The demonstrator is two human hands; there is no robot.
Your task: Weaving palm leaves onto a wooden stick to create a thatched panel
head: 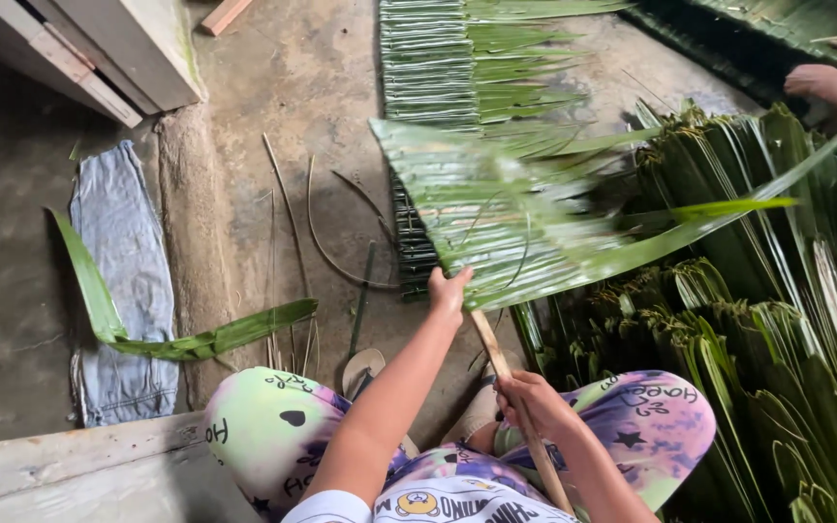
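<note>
A panel of folded green palm leaves [496,208] is stitched along a thin wooden stick [515,402] and is lifted off the floor, blurred at its far end. My left hand [448,291] grips the near edge of the leaf panel where the stick enters it. Lower down, my right hand [535,397] is closed around the stick above my knee. My legs in tie-dye trousers [273,426] are folded below the hands.
Stacked finished leaf panels [777,320] fill the right side, and another panel [438,58] lies on the concrete floor ahead. A loose palm leaf [147,334] and thin strips lie left, beside blue cloth [123,281]. Another person's hand [830,87] works at top right.
</note>
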